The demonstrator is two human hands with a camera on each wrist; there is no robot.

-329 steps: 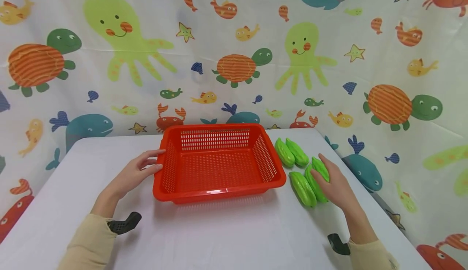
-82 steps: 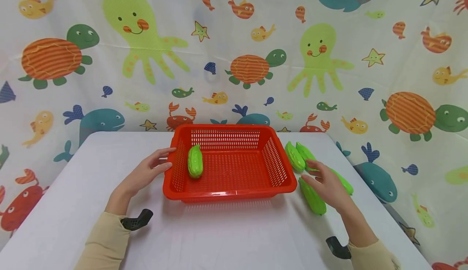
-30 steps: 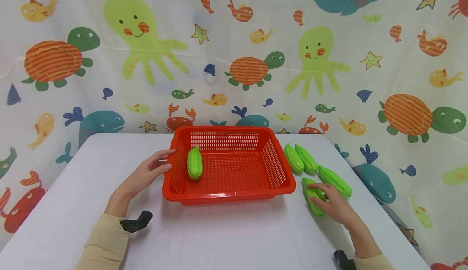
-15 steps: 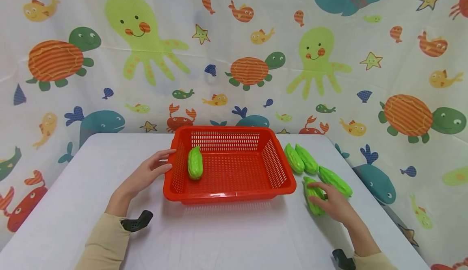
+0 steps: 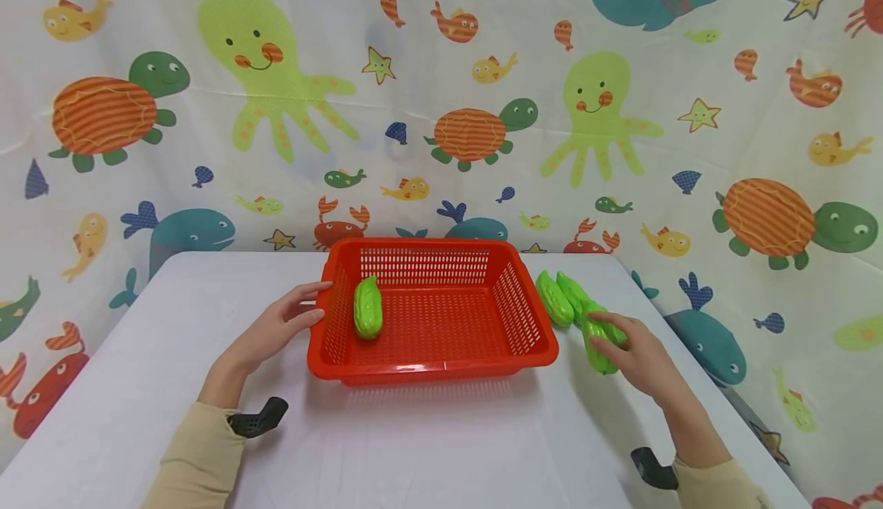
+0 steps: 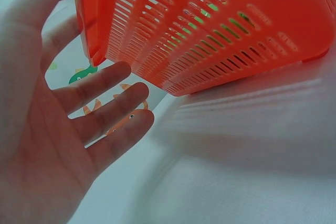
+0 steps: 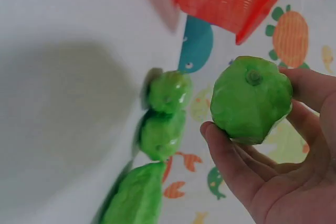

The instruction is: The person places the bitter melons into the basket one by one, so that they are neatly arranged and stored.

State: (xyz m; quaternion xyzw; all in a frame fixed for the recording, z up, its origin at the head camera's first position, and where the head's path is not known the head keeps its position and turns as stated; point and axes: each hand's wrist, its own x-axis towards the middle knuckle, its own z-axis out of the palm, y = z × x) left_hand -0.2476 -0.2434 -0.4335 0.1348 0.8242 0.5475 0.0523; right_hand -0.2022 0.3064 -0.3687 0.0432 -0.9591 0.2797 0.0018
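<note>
On the right of the frame, the right hand (image 5: 645,356) had its fingers clamped on a green gourd (image 5: 599,349), up off the desk (image 5: 414,448). Three more gourds (image 5: 555,300) lay close by. The left hand (image 5: 272,326), fingers apart, touched the left side of the red basket (image 5: 431,372) in the middle. One last gourd (image 5: 369,308) sat inside, on the left.

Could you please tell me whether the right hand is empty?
No, the right wrist view plainly shows the right hand gripping a ribbed green item.
</note>
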